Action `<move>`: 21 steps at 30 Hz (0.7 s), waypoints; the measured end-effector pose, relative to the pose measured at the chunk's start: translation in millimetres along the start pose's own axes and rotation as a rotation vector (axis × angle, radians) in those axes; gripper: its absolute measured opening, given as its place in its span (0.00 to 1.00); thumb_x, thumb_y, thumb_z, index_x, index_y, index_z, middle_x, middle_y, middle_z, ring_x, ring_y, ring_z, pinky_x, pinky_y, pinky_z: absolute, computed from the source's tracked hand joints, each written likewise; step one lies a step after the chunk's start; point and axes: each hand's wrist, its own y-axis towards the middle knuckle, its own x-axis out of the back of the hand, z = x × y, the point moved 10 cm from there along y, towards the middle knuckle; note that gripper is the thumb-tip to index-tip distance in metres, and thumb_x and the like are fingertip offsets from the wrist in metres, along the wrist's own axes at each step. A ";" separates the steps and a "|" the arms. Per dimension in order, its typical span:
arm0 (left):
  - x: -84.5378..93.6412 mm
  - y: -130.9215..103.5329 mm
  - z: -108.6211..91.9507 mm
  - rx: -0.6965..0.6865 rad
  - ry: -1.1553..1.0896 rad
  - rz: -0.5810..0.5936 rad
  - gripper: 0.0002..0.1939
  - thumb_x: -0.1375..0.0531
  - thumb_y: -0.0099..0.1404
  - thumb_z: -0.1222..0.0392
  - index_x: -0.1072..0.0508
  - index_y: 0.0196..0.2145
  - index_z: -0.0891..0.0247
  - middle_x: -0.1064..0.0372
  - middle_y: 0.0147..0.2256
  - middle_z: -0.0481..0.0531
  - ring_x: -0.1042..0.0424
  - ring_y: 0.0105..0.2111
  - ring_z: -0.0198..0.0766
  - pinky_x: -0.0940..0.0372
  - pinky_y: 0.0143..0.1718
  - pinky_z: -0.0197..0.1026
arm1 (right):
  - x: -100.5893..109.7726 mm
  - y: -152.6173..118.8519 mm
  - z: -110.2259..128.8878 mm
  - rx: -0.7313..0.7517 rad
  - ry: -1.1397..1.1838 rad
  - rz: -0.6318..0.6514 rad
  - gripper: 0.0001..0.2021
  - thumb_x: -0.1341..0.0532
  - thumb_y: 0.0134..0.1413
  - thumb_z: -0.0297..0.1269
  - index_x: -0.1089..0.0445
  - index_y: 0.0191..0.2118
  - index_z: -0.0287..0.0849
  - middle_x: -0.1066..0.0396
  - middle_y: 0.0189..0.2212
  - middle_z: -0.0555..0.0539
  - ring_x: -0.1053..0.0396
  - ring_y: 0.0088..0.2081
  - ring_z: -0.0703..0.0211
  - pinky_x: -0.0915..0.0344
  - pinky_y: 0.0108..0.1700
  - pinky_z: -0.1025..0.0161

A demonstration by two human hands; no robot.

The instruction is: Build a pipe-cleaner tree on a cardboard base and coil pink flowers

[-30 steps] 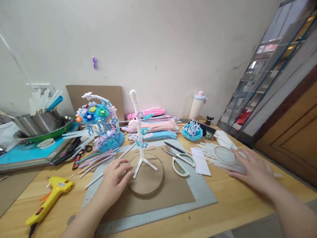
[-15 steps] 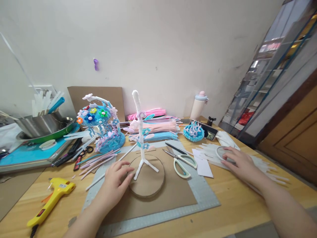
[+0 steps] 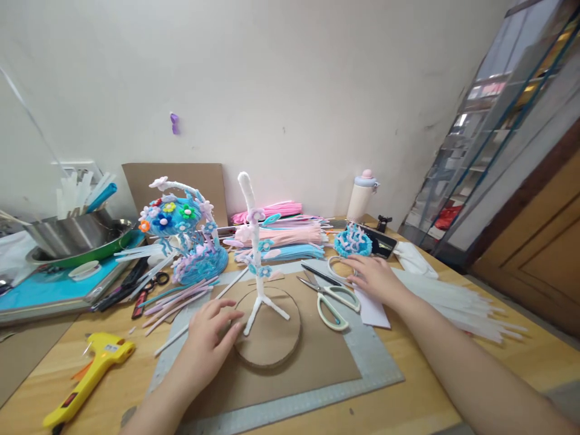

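Between the blades of white-handled scissors and a blue fuzzy piece, my right hand grips a pale ring, which looks like a roll of tape. My left hand is open, its fingers loosely spread at the left edge of a round cardboard disc. On that disc stands a white pipe-cleaner stem with splayed legs, carrying small blue and lilac flowers and leaves. The disc lies on a larger cardboard sheet over a grey cutting mat.
A yellow glue gun lies at front left. Behind it are a flowered blue pipe-cleaner piece, loose lilac stems and a metal bowl. Pipe-cleaner bundles, a bottle and translucent sticks sit at back and right.
My right hand has carried the ring leftward from the translucent sticks to beside the scissors. My left hand has stayed by the disc.
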 end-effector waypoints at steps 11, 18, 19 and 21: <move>0.1 -1.5 -5.5 0.011 0.015 0.037 0.11 0.48 0.65 0.55 0.27 0.41 0.52 0.35 0.49 0.53 0.37 0.51 0.48 0.41 0.50 0.56 | -14.2 -91.6 -118.3 -0.344 -0.138 0.367 0.57 0.32 0.30 0.48 0.62 0.66 0.45 0.61 0.65 0.32 0.59 0.64 0.35 0.57 0.59 0.42; 1.2 -0.7 -6.0 -0.001 0.036 0.010 0.11 0.47 0.65 0.55 0.26 0.40 0.52 0.33 0.48 0.53 0.37 0.50 0.48 0.40 0.50 0.56 | -4.7 -69.8 -110.3 -0.224 -0.137 0.309 0.50 0.37 0.41 0.48 0.63 0.66 0.34 0.44 0.58 0.29 0.43 0.57 0.38 0.47 0.55 0.54; 1.5 -0.6 -5.8 0.001 0.037 0.006 0.11 0.47 0.65 0.55 0.26 0.40 0.52 0.33 0.48 0.53 0.36 0.50 0.48 0.40 0.50 0.56 | -6.1 -67.5 -110.9 -0.221 -0.133 0.320 0.49 0.38 0.42 0.48 0.61 0.66 0.33 0.42 0.57 0.28 0.42 0.56 0.38 0.46 0.54 0.54; 1.8 -0.4 -5.2 0.006 0.035 0.004 0.11 0.47 0.65 0.55 0.26 0.40 0.52 0.33 0.48 0.53 0.36 0.50 0.48 0.40 0.50 0.56 | -9.6 -63.2 -111.3 -0.211 -0.124 0.339 0.45 0.39 0.42 0.47 0.54 0.64 0.31 0.40 0.56 0.29 0.41 0.55 0.39 0.46 0.53 0.55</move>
